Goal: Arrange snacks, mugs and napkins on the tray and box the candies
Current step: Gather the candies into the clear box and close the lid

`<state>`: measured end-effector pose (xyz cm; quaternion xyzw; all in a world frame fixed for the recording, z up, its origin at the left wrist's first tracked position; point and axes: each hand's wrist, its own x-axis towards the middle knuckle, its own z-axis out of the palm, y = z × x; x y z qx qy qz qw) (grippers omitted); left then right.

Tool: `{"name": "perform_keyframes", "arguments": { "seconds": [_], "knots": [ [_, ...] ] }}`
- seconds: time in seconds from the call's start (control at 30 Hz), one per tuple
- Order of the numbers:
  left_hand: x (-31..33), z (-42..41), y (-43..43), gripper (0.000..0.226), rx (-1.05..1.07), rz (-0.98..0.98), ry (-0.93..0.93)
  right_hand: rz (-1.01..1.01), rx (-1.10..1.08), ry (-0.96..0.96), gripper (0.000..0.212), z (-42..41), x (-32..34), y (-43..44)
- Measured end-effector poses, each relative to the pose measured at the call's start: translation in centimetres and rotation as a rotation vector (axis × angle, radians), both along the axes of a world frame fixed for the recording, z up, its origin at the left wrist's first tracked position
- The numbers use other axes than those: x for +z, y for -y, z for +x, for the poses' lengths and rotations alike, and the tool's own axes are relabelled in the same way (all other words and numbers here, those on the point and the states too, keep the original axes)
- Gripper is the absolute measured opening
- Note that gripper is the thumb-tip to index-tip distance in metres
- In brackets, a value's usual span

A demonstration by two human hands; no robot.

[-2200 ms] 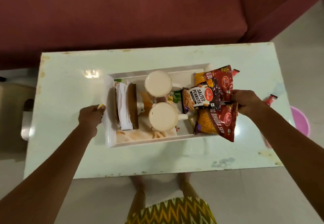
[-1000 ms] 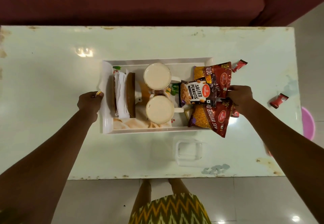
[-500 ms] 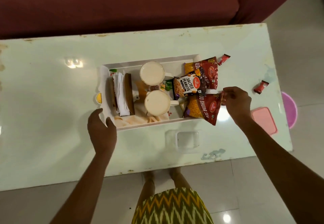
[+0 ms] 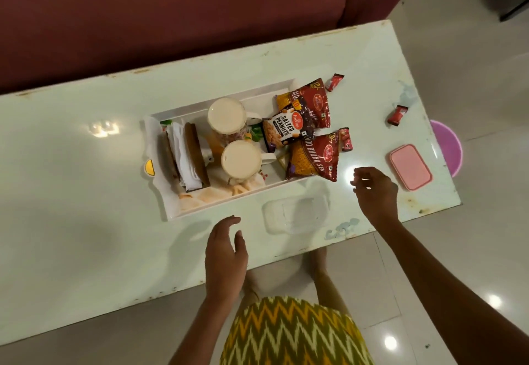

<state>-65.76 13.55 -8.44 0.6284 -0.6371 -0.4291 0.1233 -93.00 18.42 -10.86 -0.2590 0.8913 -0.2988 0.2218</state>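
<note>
A white tray (image 4: 217, 207) on the pale table holds a napkin holder (image 4: 183, 154), two mugs (image 4: 242, 160) and three snack packets, among them salted peanuts (image 4: 282, 131) and a red bhujia packet (image 4: 313, 157). Red candies lie by the tray's right end (image 4: 346, 139), beyond it (image 4: 334, 81) and further right (image 4: 397, 114). A clear box (image 4: 296, 214) stands in front of the tray, and its pink lid (image 4: 410, 166) lies near the right edge. My left hand (image 4: 226, 253) hovers open just left of the box. My right hand (image 4: 375, 193) is open to the right of the box.
A maroon sofa (image 4: 171, 15) runs along the table's far side. A purple bucket (image 4: 450, 147) stands on the floor past the right edge. My feet and patterned skirt show below the table's near edge (image 4: 286, 256). Bare tabletop (image 4: 71, 193) spreads to the left.
Both hands have let go of the tray and the packets. My left hand came right toward the clear box, and my right hand drew back from the packets toward me.
</note>
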Motion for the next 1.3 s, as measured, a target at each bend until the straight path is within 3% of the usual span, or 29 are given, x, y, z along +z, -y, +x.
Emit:
{"name": "perform_keyframes", "arguments": {
  "seconds": [0.3,0.47,0.7,0.83,0.93,1.03,1.2,1.3],
  "knots": [
    [-1.8,-6.7,0.9,0.025,0.017,0.147,0.042,0.112,0.159,-0.058,0.032,-5.6,-2.5,3.2],
    [-3.3,-8.9,-0.1,0.035,0.126,0.24,0.112,0.179,0.259,-0.068,0.036,-7.5,-3.9,6.8],
    [-4.5,-10.8,-0.6,0.025,0.196,0.189,0.277,0.327,0.256,-0.074,0.035,-8.8,-6.1,9.5],
    [-4.4,-11.4,-0.5,0.023,0.226,0.219,0.272,0.274,0.203,0.016,0.029,-9.8,-6.1,9.6],
    [-4.1,-12.0,-0.6,0.021,0.297,0.258,0.195,0.09,0.091,0.192,0.014,-11.4,-5.5,8.6],
    [-3.7,-12.6,-0.8,0.024,0.377,0.315,0.107,-0.027,-0.075,0.288,0.017,-13.7,-4.8,6.8],
    [-3.9,-13.2,-1.3,0.025,0.468,0.359,0.039,0.093,-0.345,0.241,0.021,-18.7,-4.5,4.9],
    [-4.2,-13.3,-1.6,0.028,0.487,0.372,0.024,0.134,-0.362,0.25,0.027,-20.7,-4.8,5.4]
  ]
}}
